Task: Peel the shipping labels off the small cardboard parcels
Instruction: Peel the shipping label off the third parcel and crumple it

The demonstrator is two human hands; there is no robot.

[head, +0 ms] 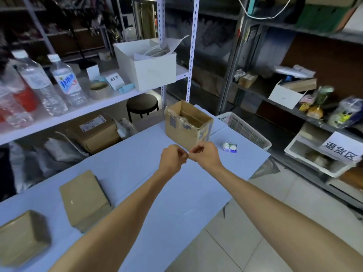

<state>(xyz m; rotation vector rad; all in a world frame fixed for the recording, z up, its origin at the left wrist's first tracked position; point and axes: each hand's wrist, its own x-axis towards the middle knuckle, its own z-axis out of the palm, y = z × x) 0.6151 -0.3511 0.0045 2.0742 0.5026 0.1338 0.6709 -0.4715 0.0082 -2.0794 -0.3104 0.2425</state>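
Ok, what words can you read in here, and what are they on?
"退货区": white sign on the white bin at right.
"退回件": small card on the shelf.
Too blurred to read: bottle label, blue print on the open carton, label on the brown box under the shelf, little packet.

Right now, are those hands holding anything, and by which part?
The left hand and right hand each pinch one end of a tiny pale scrap between them; too small to tell what it is.
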